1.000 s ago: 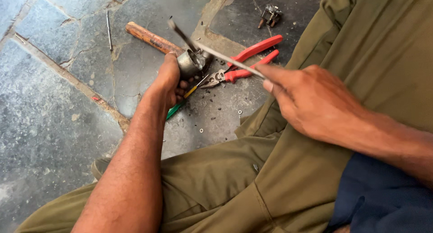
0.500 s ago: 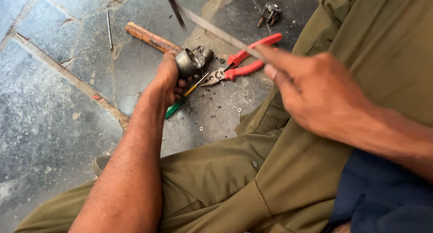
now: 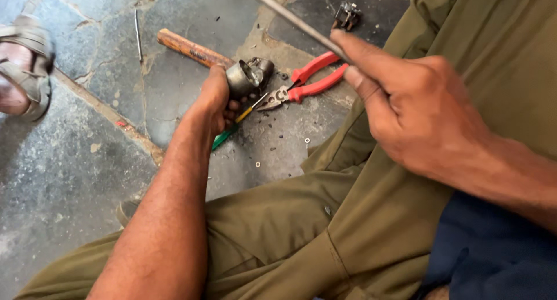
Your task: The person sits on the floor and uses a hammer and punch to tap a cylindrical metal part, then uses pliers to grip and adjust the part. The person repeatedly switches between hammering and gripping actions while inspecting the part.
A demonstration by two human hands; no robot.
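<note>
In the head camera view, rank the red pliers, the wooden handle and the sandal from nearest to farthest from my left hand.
1. Wooden handle: just beyond the left hand.
2. Red pliers: to its right; nearly as close.
3. Sandal: far left edge.

A grey stone-slab floor [image 3: 75,178] carries the things. Just beyond the left hand [image 3: 217,102] lie a wooden-handled tool [image 3: 191,49] and red-handled pliers [image 3: 307,82], with small washers [image 3: 307,140] scattered nearer. A thin nail [image 3: 138,36] lies farther left of that hand.
</note>
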